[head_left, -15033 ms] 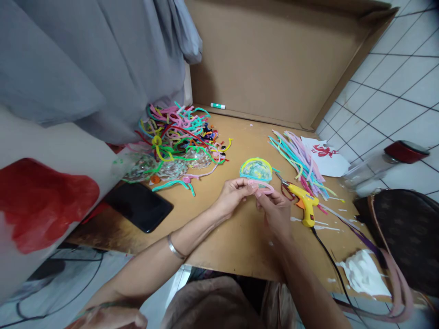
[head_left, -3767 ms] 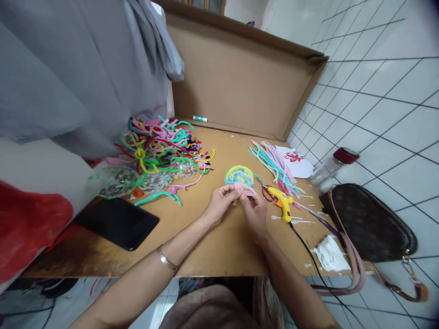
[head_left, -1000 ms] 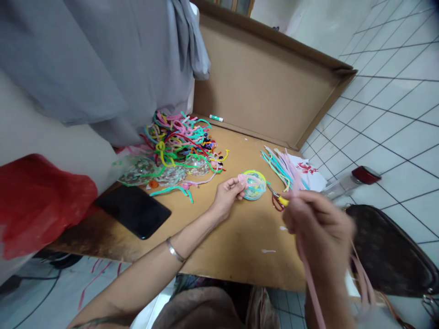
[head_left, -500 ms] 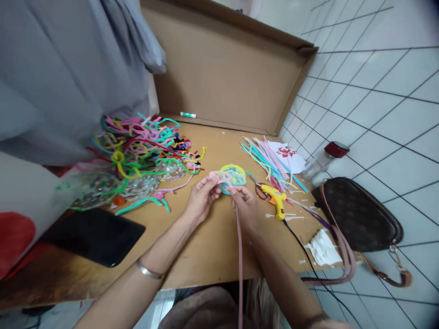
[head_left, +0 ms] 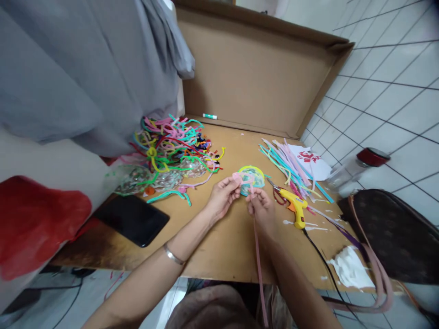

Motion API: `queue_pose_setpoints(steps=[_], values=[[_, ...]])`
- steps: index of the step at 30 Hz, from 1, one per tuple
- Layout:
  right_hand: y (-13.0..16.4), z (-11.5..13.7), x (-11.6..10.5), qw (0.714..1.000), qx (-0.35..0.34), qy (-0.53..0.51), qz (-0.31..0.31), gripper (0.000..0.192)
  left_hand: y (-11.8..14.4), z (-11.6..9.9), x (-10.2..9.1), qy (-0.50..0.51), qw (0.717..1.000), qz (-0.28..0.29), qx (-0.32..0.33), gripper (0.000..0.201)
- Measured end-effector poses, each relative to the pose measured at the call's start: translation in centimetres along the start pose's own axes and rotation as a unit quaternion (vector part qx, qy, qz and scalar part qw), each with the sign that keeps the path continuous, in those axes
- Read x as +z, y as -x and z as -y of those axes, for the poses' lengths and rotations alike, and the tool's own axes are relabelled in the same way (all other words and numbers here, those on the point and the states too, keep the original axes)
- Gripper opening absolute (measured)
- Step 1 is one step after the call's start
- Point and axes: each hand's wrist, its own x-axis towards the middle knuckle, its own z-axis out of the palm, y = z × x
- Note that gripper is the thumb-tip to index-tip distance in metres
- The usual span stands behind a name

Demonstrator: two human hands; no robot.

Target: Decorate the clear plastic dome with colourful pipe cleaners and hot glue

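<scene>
The fingers of the left hand are pressed together on the looped pink end of a pipe cleaner, pinching it at the near rim of a small clear dome trimmed in yellow and teal, which looks as though it serves to keep the coil from springing open. The right hand sits just beside it, its fingers closed on the same pink strand a little lower, so that the long free tail hangs down past the near edge of the desk towards the lap, out of the way of the coil. The dome lies near the middle of the desk, touching or almost touching the fingertips; I cannot tell which. Just right of the hands a yellow glue gun lies on its side, its black cord running off the near right edge, with red-handled scissors beside its nozzle, both within easy reach. Further right, straight pipe cleaners are fanned out by the right edge. At the far left corner is a tangled heap of bent ones, and a black phone lies by the near left edge.
</scene>
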Motion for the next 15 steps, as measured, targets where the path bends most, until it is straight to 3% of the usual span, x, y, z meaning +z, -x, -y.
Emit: queue_pose_setpoints(steps=[15], values=[[0.33, 0.63, 0.16, 0.999, -0.017, 0.027, -0.012, 0.034, 0.06, 0.87, -0.1, -0.067, 0.997, 0.017, 0.032, 0.037]])
